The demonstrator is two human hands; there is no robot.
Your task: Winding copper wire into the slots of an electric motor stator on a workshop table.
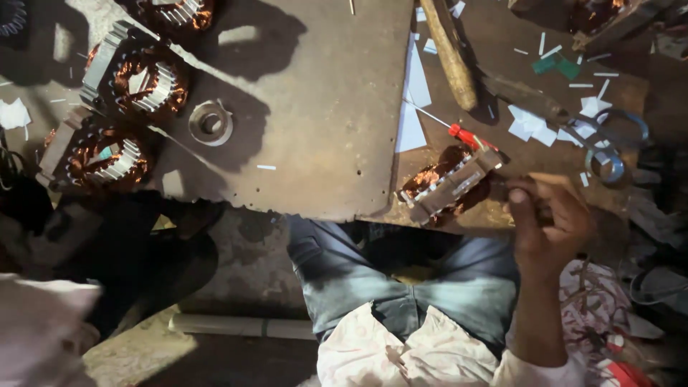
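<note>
Motor core with copper windings sits tilted at the bench edge, grasped in the right hand grip, apparently by fingertips only, so it could slip off onto the lap.

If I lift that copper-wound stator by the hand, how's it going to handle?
The stator is probably heavy for its size: it shows a stacked metal core packed with copper windings. It looks stiff, though the exposed copper loops may scratch or bend if squeezed. Being ring-shaped and tilted on the board's edge beside the hand, it might roll or drop off.
</note>
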